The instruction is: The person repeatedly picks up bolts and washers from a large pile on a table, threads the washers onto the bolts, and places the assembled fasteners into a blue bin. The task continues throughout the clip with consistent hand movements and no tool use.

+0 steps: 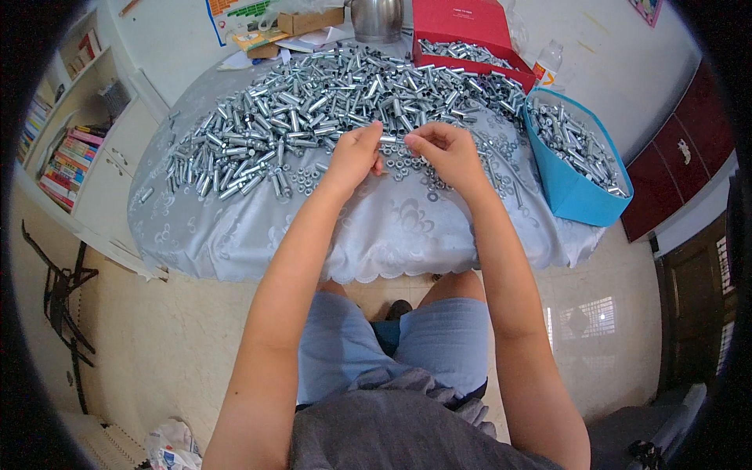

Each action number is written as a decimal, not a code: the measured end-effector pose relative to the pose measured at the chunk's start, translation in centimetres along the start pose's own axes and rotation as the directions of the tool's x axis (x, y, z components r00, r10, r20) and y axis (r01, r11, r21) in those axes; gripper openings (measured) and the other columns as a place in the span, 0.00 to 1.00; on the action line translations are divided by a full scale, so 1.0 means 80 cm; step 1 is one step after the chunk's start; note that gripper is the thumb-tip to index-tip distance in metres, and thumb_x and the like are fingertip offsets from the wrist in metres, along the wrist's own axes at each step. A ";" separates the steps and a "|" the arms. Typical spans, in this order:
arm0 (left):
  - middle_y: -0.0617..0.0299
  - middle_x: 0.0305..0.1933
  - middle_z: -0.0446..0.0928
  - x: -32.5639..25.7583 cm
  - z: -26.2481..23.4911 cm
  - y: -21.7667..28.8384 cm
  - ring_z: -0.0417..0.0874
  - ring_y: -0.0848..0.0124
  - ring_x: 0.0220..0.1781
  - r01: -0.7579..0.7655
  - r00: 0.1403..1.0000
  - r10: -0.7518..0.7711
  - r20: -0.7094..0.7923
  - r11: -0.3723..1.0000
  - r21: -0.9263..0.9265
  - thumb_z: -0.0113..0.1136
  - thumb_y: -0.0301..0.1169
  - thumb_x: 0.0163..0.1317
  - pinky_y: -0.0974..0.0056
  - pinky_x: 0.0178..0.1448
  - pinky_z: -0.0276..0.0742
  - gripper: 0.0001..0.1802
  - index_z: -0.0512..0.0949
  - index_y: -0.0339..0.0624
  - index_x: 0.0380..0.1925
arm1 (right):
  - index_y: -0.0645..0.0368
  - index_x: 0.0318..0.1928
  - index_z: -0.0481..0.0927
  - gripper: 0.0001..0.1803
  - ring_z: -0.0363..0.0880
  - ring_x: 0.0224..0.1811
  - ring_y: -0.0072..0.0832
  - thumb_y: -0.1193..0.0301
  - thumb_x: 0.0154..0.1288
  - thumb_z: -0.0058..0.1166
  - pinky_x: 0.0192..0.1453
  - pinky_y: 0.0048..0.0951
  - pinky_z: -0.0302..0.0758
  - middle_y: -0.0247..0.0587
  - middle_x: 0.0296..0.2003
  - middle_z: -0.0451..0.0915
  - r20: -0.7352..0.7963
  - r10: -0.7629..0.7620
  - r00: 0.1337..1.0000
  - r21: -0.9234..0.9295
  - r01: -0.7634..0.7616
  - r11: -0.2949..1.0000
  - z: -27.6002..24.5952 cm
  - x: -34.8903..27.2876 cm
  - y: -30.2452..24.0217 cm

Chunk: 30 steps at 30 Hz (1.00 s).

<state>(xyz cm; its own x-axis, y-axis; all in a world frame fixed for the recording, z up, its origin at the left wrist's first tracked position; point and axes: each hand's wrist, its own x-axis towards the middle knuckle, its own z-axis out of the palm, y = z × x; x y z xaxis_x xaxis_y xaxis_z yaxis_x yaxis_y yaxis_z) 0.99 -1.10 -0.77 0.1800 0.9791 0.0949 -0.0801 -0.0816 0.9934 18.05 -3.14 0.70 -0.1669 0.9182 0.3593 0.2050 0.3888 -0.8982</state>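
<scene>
Silver bolts (313,102) lie heaped across the far half of a round table (392,235) draped in a pale grey cloth. Both hands meet over the near edge of the heap. The left hand (356,153) and the right hand (446,149) hold one short bolt (389,139) between them, each hand with fingers curled and pressed together, pinching an end of it between thumb and fingertips. The held bolt lies level, just above the cloth.

Small nuts (407,168) and washers lie scattered on the cloth right under and beside the hands, thinning out toward the right. A blue bin (572,196) stands at the table's right edge, well filled with bolts. A red box (462,23) sits at the far side, also holding bolts, with a metal kettle (374,19) just left of it and a clear bottle (548,63) to its right. Papers and a cardboard box (309,19) lie at the far left of the table. Shelves of books (66,160) stand at the left.
</scene>
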 end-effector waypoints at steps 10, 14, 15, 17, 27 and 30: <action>0.68 0.14 0.63 -0.001 0.000 0.002 0.67 0.77 0.14 0.041 0.998 -0.041 -0.038 0.999 -0.010 0.45 0.44 0.62 0.71 0.19 0.65 0.21 0.66 0.43 0.16 | 0.65 0.32 0.78 0.08 0.73 0.27 0.17 0.72 0.56 0.55 0.33 0.17 0.69 0.33 0.24 0.77 0.052 0.039 0.998 0.005 -0.040 0.999 -0.002 0.001 0.003; 0.70 0.12 0.58 -0.002 0.000 0.002 0.66 0.76 0.14 0.029 0.999 -0.029 -0.014 0.999 -0.016 0.48 0.48 0.60 0.70 0.21 0.65 0.21 0.67 0.43 0.19 | 0.65 0.31 0.78 0.07 0.73 0.26 0.17 0.72 0.56 0.55 0.32 0.17 0.69 0.33 0.24 0.76 0.050 0.032 0.998 0.000 -0.032 0.999 -0.004 0.002 0.005; 0.70 0.12 0.58 -0.002 0.001 0.003 0.66 0.76 0.15 0.030 0.999 -0.030 -0.015 0.999 -0.014 0.48 0.48 0.60 0.70 0.21 0.65 0.21 0.67 0.43 0.19 | 0.65 0.31 0.78 0.07 0.73 0.26 0.17 0.73 0.56 0.55 0.31 0.17 0.69 0.33 0.24 0.76 0.049 0.029 0.998 -0.003 -0.029 1.000 -0.004 0.002 0.006; 0.70 0.12 0.58 -0.003 0.001 0.005 0.66 0.76 0.15 0.033 0.999 -0.033 -0.015 0.999 -0.010 0.48 0.48 0.60 0.70 0.21 0.65 0.21 0.67 0.43 0.19 | 0.65 0.31 0.78 0.07 0.72 0.26 0.17 0.73 0.56 0.55 0.31 0.17 0.69 0.33 0.23 0.76 0.041 0.028 0.999 -0.007 -0.028 1.000 -0.003 0.001 0.003; 0.69 0.12 0.60 -0.004 0.002 0.007 0.66 0.77 0.14 0.016 0.998 -0.015 0.054 0.999 -0.032 0.44 0.46 0.62 0.71 0.19 0.63 0.22 0.64 0.45 0.14 | 0.64 0.30 0.77 0.07 0.72 0.26 0.16 0.72 0.54 0.58 0.31 0.16 0.68 0.31 0.23 0.76 -0.015 0.007 1.000 0.113 -0.005 0.994 -0.001 0.001 -0.001; 0.69 0.12 0.60 -0.005 0.003 0.009 0.66 0.77 0.14 0.014 0.997 -0.011 0.074 0.999 -0.046 0.44 0.46 0.62 0.71 0.20 0.62 0.22 0.64 0.45 0.13 | 0.64 0.30 0.77 0.07 0.71 0.25 0.16 0.72 0.54 0.58 0.30 0.16 0.68 0.31 0.23 0.76 -0.004 0.018 1.000 0.055 -0.018 0.998 -0.005 0.001 -0.001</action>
<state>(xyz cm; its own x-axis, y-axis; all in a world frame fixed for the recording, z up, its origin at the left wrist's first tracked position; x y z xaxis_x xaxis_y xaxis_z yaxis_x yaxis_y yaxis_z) 1.11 -1.59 -0.06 0.2534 0.9633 0.0886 -0.1222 -0.0590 0.9907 18.38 -3.06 0.92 -0.1593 0.9255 0.3437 0.1551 0.3673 -0.9171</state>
